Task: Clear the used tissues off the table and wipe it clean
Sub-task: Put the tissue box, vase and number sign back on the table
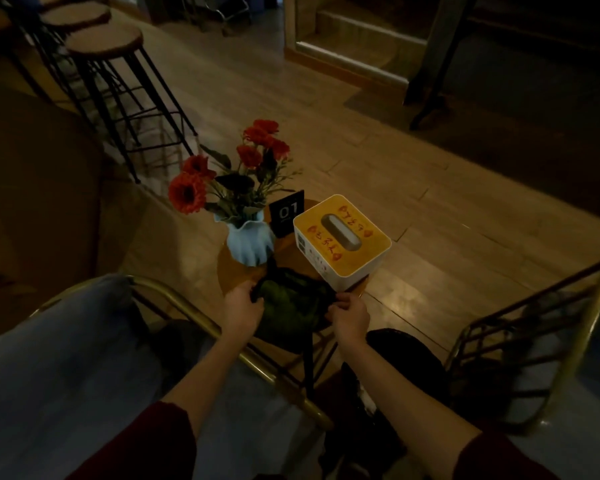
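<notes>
The dark green cloth [293,301] lies at the near edge of the round bench [227,275], its long axis running left to right, and the left hand [243,306] and the right hand [350,315] each pinch one end with curled fingers [249,293].

Ahead of you stood a pale blue vase [248,245] of red flowers [187,192], a black "01" card [288,213] just right of it, then a yellow-topped tissue box [342,242]. Bar stools [104,43] stood far left.

Desk [236,271]: smooth wood top. Cloth [291,303]: dark green, matt, crumpled. Vase [248,242]: glossy pale-blue ceramic look. Tissue box [342,237]: smooth white sides. Chair frame [201,313]: shiny brass-toned metal.
</notes>
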